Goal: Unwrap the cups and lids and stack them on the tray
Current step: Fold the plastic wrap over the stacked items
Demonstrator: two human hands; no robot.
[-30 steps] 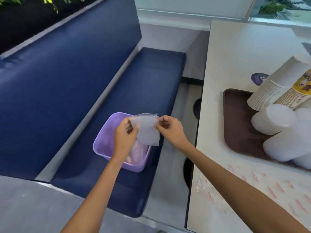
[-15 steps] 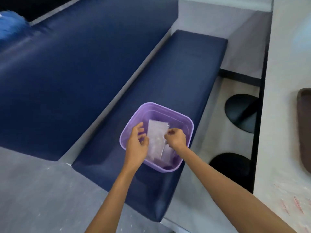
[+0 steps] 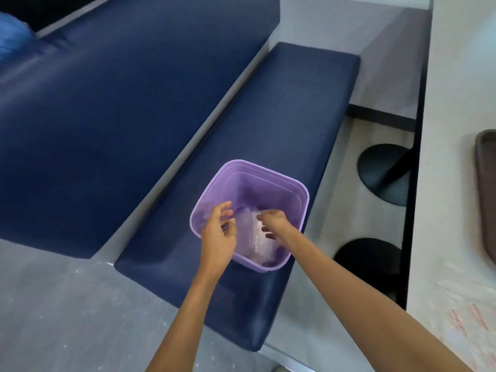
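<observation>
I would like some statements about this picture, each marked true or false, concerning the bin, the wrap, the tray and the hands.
1. The bin stands on the bench. True.
2. The bin is green. False: it is purple.
3. Clear wrap lies inside the bin. True.
4. The tray lies on the bench. False: it lies on the table.
5. The right hand rests on the table. False: it is over the bin, beside the left hand.

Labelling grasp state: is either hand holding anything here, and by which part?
Nothing is held. Left hand and right hand hover open-fingered over the purple bin; the clear wrapper lies inside it.
</observation>
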